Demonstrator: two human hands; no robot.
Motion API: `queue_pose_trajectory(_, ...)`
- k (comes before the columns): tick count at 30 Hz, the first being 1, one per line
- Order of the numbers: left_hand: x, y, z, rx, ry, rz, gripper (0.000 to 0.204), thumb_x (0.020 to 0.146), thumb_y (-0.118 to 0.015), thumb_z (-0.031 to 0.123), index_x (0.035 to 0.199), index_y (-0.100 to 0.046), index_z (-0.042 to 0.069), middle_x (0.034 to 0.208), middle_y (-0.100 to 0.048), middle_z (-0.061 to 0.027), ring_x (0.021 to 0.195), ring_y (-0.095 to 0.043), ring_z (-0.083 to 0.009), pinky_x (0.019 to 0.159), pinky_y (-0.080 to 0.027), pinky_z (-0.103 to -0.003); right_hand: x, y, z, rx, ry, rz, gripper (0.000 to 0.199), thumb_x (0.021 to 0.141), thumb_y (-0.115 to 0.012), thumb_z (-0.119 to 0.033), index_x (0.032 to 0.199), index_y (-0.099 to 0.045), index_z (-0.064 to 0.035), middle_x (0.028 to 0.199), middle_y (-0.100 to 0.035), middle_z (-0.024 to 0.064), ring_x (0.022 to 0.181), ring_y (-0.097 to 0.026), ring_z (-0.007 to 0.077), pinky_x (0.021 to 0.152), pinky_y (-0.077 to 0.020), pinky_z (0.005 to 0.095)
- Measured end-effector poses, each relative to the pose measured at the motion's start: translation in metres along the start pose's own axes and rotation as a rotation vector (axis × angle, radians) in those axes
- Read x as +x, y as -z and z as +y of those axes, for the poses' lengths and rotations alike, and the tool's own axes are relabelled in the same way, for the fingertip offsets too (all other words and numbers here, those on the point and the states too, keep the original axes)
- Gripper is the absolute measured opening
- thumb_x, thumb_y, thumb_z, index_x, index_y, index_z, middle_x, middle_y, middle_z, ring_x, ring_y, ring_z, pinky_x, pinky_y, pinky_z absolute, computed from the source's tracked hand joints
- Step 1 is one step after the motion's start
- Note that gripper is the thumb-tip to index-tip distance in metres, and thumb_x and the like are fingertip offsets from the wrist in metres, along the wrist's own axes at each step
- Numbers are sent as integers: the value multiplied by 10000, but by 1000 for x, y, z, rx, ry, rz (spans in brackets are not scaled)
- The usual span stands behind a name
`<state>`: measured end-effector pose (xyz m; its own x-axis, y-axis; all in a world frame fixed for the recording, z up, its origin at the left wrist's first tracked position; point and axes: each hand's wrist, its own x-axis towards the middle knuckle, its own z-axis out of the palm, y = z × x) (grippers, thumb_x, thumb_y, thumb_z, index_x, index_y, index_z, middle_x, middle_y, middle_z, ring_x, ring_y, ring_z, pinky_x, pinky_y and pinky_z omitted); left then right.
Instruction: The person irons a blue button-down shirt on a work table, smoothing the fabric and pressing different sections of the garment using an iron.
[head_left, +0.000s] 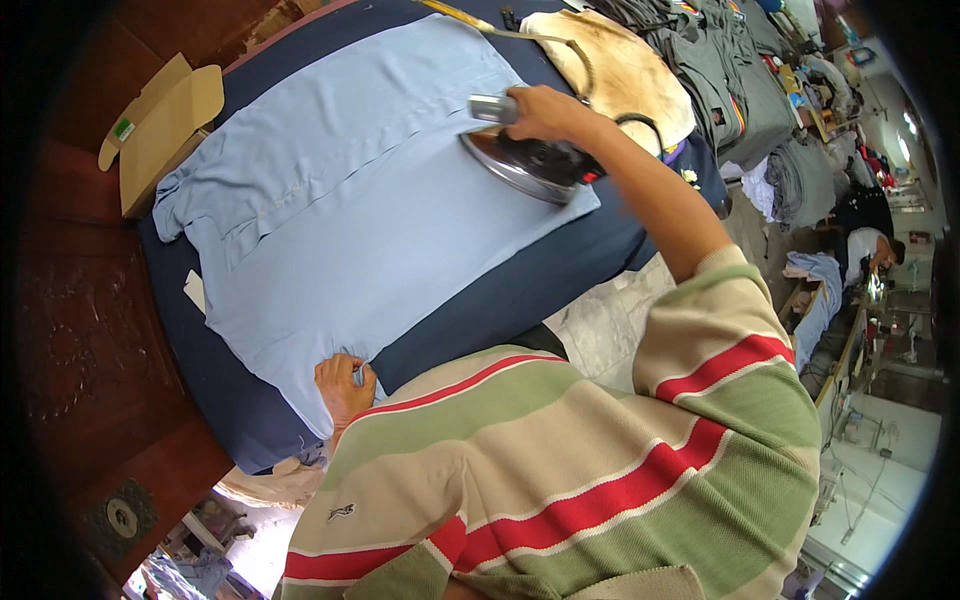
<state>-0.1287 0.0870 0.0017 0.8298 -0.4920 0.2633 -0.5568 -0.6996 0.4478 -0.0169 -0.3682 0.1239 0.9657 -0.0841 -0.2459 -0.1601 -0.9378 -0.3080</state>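
A light blue garment (370,220) lies spread over a table covered in dark navy cloth (520,310). My right hand (548,112) grips the handle of a clothes iron (520,165), whose metal soleplate edge rests on or just above the garment's right part. The iron's cord (645,125) runs off behind my forearm. At the garment's near edge, my left hand (345,385) is closed on a gathered bit of the blue cloth, its fingers curled.
An opened cardboard box (165,135) stands at the far left by carved dark wood (80,310). A stained cream cloth pad (620,75) lies far right of the garment. Beyond it are piled grey garments (730,80). Another person (868,250) is at the far right.
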Motion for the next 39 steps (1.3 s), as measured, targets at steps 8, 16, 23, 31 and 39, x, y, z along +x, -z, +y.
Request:
queue_pose_trajectory(8,-2,26,45,-235,916,33,137,878,-511,158,950,-578,62,672,-540,-60,578,-568,-225,649,-436,-348,-63,36,82,103,-94,222,602,642,-646,-249,1147,-521,54,1000,-607,263,923,-603,360,806,-468,394)
queue_pose_trajectory(16,-50,100,119,-163,764,1433,206,937,-443,165,1079,-383,28,1021,-474,-150,945,-529,-231,852,-452,-359,-48,92,176,275,-76,362,505,694,-623,-208,1109,-526,63,713,-569,72,550,-538,130,507,-443,283)
queue_pose_trajectory(23,-95,234,167,-224,386,1748,333,886,-524,191,1159,-358,95,1081,-516,-97,972,-566,-228,835,-494,-360,46,85,340,306,-146,354,505,725,-646,-289,1074,-556,64,748,-585,145,692,-561,312,620,-450,426)
queue_pose_trajectory(31,-140,355,238,-181,169,1597,299,922,-443,273,1181,-428,125,996,-584,-102,870,-592,-218,767,-507,-373,84,48,198,-102,510,1010,434,819,-628,-249,1160,-534,2,1116,-585,186,978,-586,341,837,-464,408)
queue_pose_trajectory(39,-178,419,273,-497,150,1576,390,927,-433,402,964,-592,48,740,-616,-96,655,-603,-215,635,-533,-373,-94,-147,-158,757,883,-396,351,859,-598,-198,1156,-560,-14,1146,-582,130,1043,-559,208,896,-425,311)
